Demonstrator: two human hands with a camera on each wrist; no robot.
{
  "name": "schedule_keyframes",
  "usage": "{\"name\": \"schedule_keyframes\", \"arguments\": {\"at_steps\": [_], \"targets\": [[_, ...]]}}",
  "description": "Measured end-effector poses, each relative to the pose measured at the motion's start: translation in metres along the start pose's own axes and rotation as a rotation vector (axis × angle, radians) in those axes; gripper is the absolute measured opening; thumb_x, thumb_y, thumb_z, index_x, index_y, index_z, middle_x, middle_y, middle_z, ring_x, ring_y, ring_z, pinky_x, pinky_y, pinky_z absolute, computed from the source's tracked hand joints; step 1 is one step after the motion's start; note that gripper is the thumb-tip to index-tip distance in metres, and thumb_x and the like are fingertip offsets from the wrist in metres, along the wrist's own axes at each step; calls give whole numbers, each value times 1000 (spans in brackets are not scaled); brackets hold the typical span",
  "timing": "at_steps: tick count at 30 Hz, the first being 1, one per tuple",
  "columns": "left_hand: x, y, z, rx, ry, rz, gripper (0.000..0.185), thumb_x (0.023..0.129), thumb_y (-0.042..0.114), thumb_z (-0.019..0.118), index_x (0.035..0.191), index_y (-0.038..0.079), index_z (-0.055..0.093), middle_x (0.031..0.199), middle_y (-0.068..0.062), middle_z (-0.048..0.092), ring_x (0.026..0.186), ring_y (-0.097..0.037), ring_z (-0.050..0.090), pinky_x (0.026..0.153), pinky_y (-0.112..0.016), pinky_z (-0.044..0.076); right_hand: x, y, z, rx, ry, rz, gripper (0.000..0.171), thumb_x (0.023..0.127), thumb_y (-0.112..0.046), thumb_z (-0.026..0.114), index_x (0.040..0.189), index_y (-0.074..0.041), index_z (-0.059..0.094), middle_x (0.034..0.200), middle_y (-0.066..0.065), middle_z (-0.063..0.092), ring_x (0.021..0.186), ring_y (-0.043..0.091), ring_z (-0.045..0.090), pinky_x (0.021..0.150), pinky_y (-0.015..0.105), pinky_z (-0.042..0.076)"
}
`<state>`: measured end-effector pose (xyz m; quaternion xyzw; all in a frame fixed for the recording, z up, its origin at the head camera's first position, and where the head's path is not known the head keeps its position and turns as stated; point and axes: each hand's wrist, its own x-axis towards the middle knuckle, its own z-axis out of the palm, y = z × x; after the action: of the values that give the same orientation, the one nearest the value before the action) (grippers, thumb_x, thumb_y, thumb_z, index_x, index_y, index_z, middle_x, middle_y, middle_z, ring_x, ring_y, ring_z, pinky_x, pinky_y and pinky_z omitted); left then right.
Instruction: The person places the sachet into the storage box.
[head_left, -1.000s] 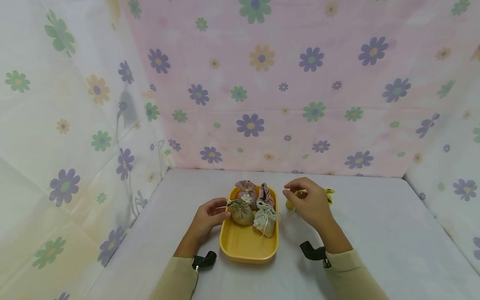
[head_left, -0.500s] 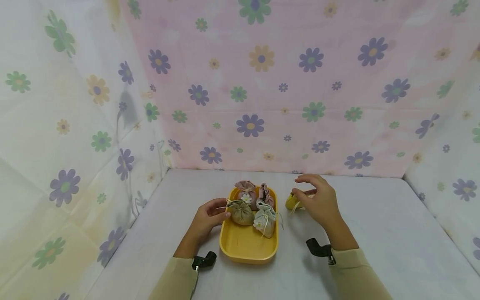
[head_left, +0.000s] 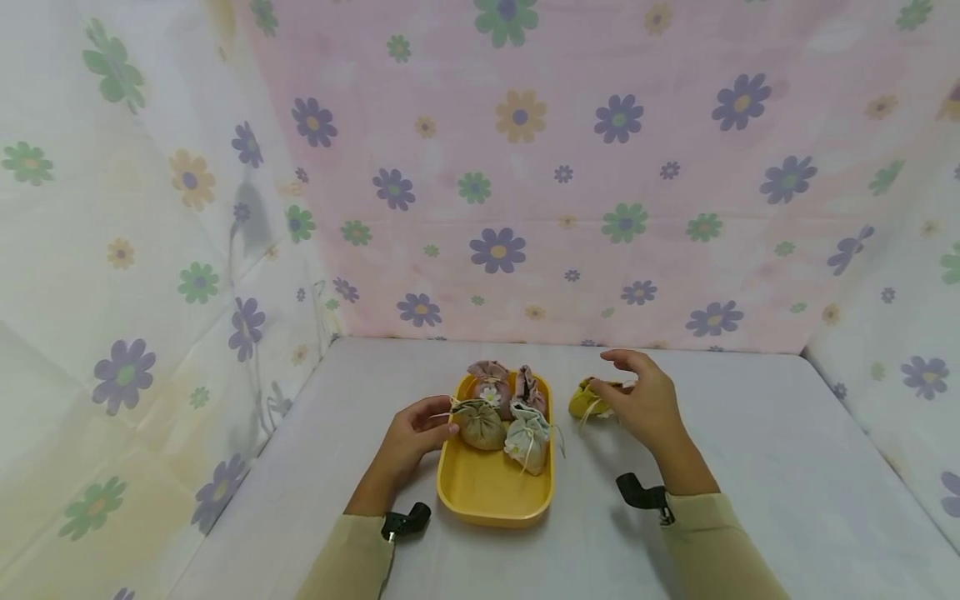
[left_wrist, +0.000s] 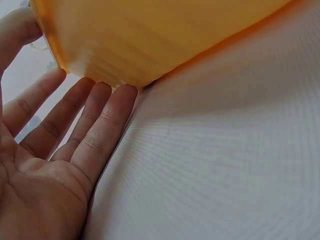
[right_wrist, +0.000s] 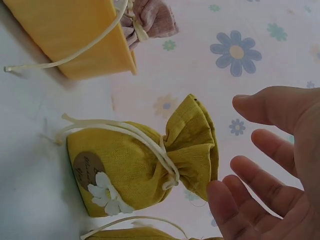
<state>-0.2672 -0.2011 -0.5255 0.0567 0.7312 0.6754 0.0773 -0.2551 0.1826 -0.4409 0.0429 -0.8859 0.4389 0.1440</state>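
Head view: right hand (head_left: 647,402) fingers spread, holding nothing, just right of yellow pouch (head_left: 588,400) lying on tabletop beside yellow tray (head_left: 495,497) right rim, toward far edge. Tray holds four pouches at far end. Left hand (head_left: 414,434) nearer tray's left rim.

Left wrist: straight fingers (left_wrist: 107,117) touch tray wall, no grasp.

Right wrist: yellow pouch (right_wrist: 135,167) on side, gathered neck pointing toward open fingers (right_wrist: 250,192); apart or brushing, cannot tell.

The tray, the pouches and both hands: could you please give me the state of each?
Yellow tray: flat on the table, holds four tied pouches.
Yellow pouch: on the table beside the tray, drawstring tied.
Left hand: fingers straight against the tray's side.
Right hand: open beside the yellow pouch, not gripping.
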Motion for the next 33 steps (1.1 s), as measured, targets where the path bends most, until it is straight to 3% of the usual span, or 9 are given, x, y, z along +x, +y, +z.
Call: {"name": "schedule_keyframes", "arguments": {"at_steps": [5,18,27,33], "targets": [[-1,-1,-2,-1,6,-9,59,83,33,88,135,20,64,139,-4,64,127,-25,64,93,-37,62,1,2,2,-28,-2,8,51,91,-31,81,136,-18,63,142,11,59,120,34,62,82,47,63],[1,1,-2,6,-1,2,60,83,34,89,135,20,64,139,-5,64,127,-26,64,93,-37,62,4,10,12,-56,-84,48,55,88,-25,84,137,-13,62,139,15,58,126,36,58,93,48,59],[-1,2,0,-5,-1,4,57,84,32,88,135,19,64,138,-5,64,127,-26,64,93,-38,62,4,17,21,-53,-76,56,52,86,-19,85,132,-11,65,136,13,60,126,33,57,99,50,57],[0,2,1,-14,-7,5,58,83,31,88,135,18,64,139,-6,64,128,-26,63,93,-37,62,3,21,24,-48,-43,47,41,88,-16,83,126,-10,68,129,12,63,119,30,62,93,46,60]]}}
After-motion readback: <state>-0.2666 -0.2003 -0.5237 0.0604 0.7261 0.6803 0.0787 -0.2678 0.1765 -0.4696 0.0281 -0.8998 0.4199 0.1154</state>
